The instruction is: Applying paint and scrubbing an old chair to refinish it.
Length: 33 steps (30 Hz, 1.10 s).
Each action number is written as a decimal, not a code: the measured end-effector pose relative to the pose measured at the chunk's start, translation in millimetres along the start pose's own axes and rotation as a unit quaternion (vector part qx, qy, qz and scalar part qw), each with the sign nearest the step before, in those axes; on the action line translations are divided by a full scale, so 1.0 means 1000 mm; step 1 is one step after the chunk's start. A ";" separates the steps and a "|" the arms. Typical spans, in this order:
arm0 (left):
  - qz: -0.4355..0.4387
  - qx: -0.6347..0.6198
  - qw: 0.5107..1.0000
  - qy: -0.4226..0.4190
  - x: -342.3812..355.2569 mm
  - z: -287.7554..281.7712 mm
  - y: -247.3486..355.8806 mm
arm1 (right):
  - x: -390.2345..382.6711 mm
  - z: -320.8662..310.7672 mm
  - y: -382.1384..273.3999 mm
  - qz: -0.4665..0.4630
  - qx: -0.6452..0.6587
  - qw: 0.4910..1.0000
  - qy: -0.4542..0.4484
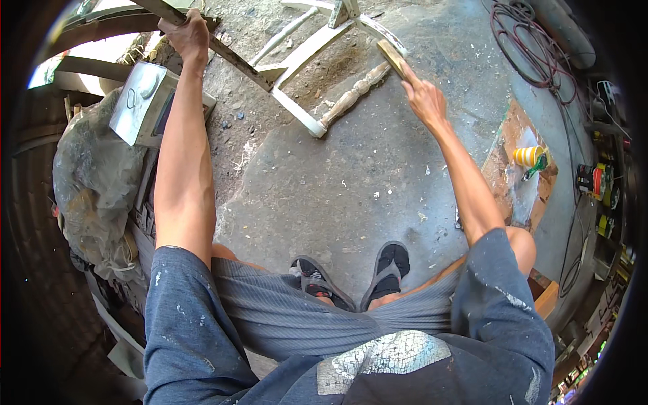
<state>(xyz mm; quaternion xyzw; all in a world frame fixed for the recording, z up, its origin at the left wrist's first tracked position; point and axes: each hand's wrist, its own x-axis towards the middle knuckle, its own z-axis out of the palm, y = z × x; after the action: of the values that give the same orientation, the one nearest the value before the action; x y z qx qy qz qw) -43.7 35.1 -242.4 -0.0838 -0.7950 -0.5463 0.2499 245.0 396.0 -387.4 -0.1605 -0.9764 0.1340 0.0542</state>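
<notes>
A wooden chair frame (pixel 312 50), partly white and partly bare, lies tipped over on the ground at the far side. My left hand (pixel 187 37) is wrapped round a dark wooden bar (pixel 236 62) that meets the frame at its left. In my right hand (pixel 425 101) is a long, flat wooden tool (pixel 393 57), which looks like a wooden-handled brush; its underside is hidden. The tool's far end lies over the frame's right side, just beyond the worn turned leg (pixel 354 93). Whether it touches the wood I cannot tell.
To the left stand a shiny metal box (pixel 142 101) and a plastic-covered heap (pixel 94 175). A stained board (pixel 503 158) at right carries a yellow-striped cup (pixel 526 156) and a green-handled brush (pixel 536 167). Coiled hoses (pixel 523 40) lie far right, with cans (pixel 594 181) along the edge.
</notes>
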 end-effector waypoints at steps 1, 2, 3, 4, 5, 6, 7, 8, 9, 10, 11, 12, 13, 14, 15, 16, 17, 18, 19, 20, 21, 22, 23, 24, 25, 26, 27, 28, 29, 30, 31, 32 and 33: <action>-0.012 0.002 1.000 -0.018 0.002 -0.003 0.007 | -0.008 -0.008 -0.002 -0.006 0.015 1.000 0.011; -0.009 0.006 1.000 -0.014 0.008 -0.009 0.013 | -0.005 -0.010 -0.002 -0.011 0.019 1.000 0.012; -0.016 -0.016 0.999 -0.035 0.011 -0.009 0.017 | -0.004 -0.012 0.004 -0.012 -0.020 1.000 0.012; -0.022 -0.036 0.997 -0.057 0.011 -0.011 0.021 | -0.003 -0.012 0.007 -0.014 -0.057 0.998 0.012; -0.013 -0.076 0.997 0.003 0.007 -0.006 0.023 | 0.006 -0.007 0.006 -0.016 -0.055 0.998 0.013; -0.012 -0.081 0.997 0.003 0.004 0.000 0.028 | 0.024 -0.002 0.014 -0.018 -0.062 0.998 -0.003; -0.020 -0.083 0.996 0.004 0.001 0.003 0.032 | 0.039 0.003 0.019 -0.019 -0.067 0.997 -0.020; -0.030 -0.086 0.996 0.001 -0.003 0.008 0.034 | 0.052 0.003 0.015 -0.014 -0.071 0.997 -0.022; -0.030 -0.066 0.997 -0.014 -0.004 0.008 0.030 | 0.066 -0.001 -0.002 -0.017 -0.075 0.994 -0.080; -0.023 -0.049 0.998 -0.026 -0.001 0.008 0.026 | 0.078 -0.005 -0.014 -0.020 -0.079 0.988 -0.131; -0.058 -0.022 0.997 -0.050 -0.006 0.011 0.019 | 0.077 -0.003 -0.019 -0.041 -0.076 0.986 -0.145; -0.056 -0.022 0.997 -0.045 -0.006 0.013 0.021 | 0.074 -0.003 -0.025 -0.071 -0.068 0.983 -0.156; -0.043 -0.018 0.999 -0.019 -0.007 0.009 0.022 | 0.060 -0.001 -0.036 -0.111 -0.050 0.986 -0.116; -0.031 -0.014 0.999 0.007 -0.008 0.005 0.022 | 0.047 -0.005 -0.038 -0.120 -0.047 0.985 -0.117; -0.013 -0.033 0.999 0.004 0.000 -0.009 0.021 | 0.031 -0.019 -0.043 -0.164 -0.043 0.982 -0.085; 0.013 -0.042 0.999 0.001 0.008 -0.016 0.016 | 0.019 -0.032 -0.041 -0.203 -0.042 0.977 -0.051; 0.000 -0.065 0.998 -0.006 0.003 -0.010 0.019 | 0.009 -0.042 -0.023 -0.160 -0.060 0.982 -0.080; -0.009 -0.089 0.996 -0.012 -0.001 -0.002 0.025 | 0.006 -0.052 0.001 -0.118 -0.078 0.984 -0.105; -0.017 -0.077 0.996 -0.027 0.001 0.001 0.023 | 0.007 -0.057 0.026 -0.117 -0.084 0.984 -0.107; -0.024 -0.071 0.997 -0.028 0.002 0.001 0.013 | 0.008 -0.047 0.048 -0.131 -0.110 0.983 -0.071; -0.038 -0.055 0.998 -0.010 0.006 0.000 0.005 | 0.010 -0.040 0.059 -0.146 -0.135 0.980 -0.031; -0.054 -0.035 0.998 0.009 0.002 -0.006 0.006 | 0.012 -0.038 0.059 -0.151 -0.129 0.979 -0.039; -0.079 -0.002 0.997 0.001 0.003 -0.006 0.008 | 0.016 -0.036 0.059 -0.139 -0.119 0.982 -0.039; -0.059 -0.031 0.997 -0.035 0.012 -0.017 0.001 | 0.020 -0.033 0.049 -0.131 -0.100 0.986 -0.039; -0.051 -0.045 0.998 -0.005 0.001 -0.007 0.014 | 0.022 -0.035 0.052 -0.124 -0.114 0.985 -0.041; -0.043 -0.059 0.997 0.025 -0.012 0.008 0.027 | 0.019 -0.028 0.054 -0.122 -0.113 0.985 -0.049; -0.069 -0.049 0.996 0.040 -0.017 0.011 0.041 | 0.021 -0.024 0.050 -0.118 -0.100 0.988 -0.008; -0.069 -0.046 0.996 0.038 -0.016 0.010 0.039 | 0.020 -0.020 0.048 -0.112 -0.087 0.989 0.033; -0.065 -0.058 0.996 0.025 -0.014 0.013 0.037 | 0.013 -0.008 0.040 -0.022 -0.073 0.997 -0.015; -0.060 -0.062 0.996 0.016 -0.010 0.007 0.034 | 0.003 -0.001 0.011 -0.008 -0.005 0.999 -0.043; -0.067 -0.041 0.997 0.009 -0.006 0.001 0.031 | -0.011 0.002 -0.017 0.008 0.058 0.996 -0.072; -0.069 -0.042 0.997 0.004 -0.007 0.003 0.029 | -0.030 0.011 -0.031 -0.016 0.155 0.983 -0.092; -0.055 -0.081 0.995 0.013 -0.009 0.006 0.027 | -0.048 0.019 -0.045 -0.038 0.250 0.961 -0.109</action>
<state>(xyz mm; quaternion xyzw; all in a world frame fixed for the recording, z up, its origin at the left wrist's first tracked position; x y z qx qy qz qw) -27.0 52.5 -225.7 -0.0531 -0.7480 -0.6232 0.2218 274.2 334.9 -396.3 -0.0889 -0.9172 0.3882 -0.0089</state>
